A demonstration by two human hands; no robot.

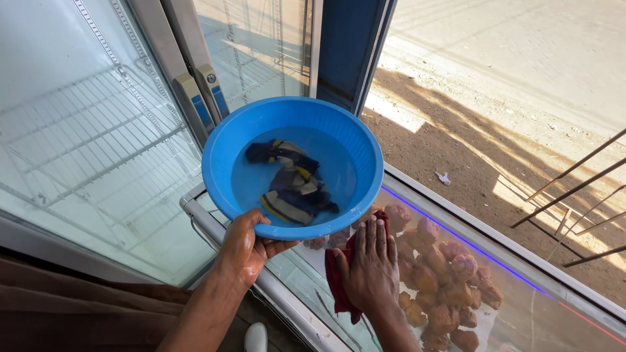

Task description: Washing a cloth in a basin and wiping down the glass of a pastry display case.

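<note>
We record a round blue plastic basin (222, 156) held up in the air above the glass lid of a chest freezer (521, 287), over the lid's near left corner. The basin holds clear water and a soaked striped cloth of dark blue, grey and yellow (293, 184), which lies bunched at the middle of the bowl. The left hand (246, 248) grasps the basin at its near rim, thumb over the edge and fingers curled beneath; the hold is firm and carries the whole bowl. Just right of the basin and below its rim, the right hand (372, 267) lies flat, fingers spread and extended, pressing a dark red rag (338, 287) against the freezer glass. It is not clenched; the palm bears on the rag rather than gripping it. Beneath the glass, right of the basin, we note a heap of reddish-brown wrapped lumps (443, 287). Left of the basin stands an upright glass-door cooler with white wire shelves (91, 137). Beyond the basin, to its right, lies sunlit bare ground (495, 98).
</note>
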